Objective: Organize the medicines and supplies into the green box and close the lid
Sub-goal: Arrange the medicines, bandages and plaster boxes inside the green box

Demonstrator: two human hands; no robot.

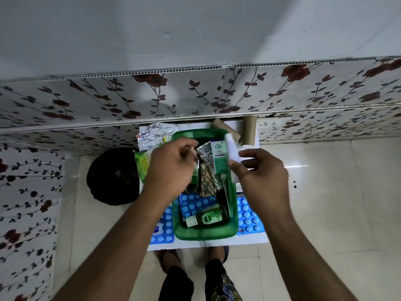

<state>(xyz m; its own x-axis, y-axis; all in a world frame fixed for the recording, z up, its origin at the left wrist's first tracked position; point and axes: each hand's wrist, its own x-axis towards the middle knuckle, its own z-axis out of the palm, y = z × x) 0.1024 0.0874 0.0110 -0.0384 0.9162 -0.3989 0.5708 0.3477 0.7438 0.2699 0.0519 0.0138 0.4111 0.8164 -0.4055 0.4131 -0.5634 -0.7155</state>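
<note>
My left grip (171, 168) pinched silver blister strips (205, 156) over the translucent green plastic box (204, 234); my right grip (258, 172) clasped a white bottle (233, 152).

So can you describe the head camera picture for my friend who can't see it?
Two hands reach over an open green box on a small white table. The right hand holds a white tube; the left hand reaches among pill strips inside.
</note>
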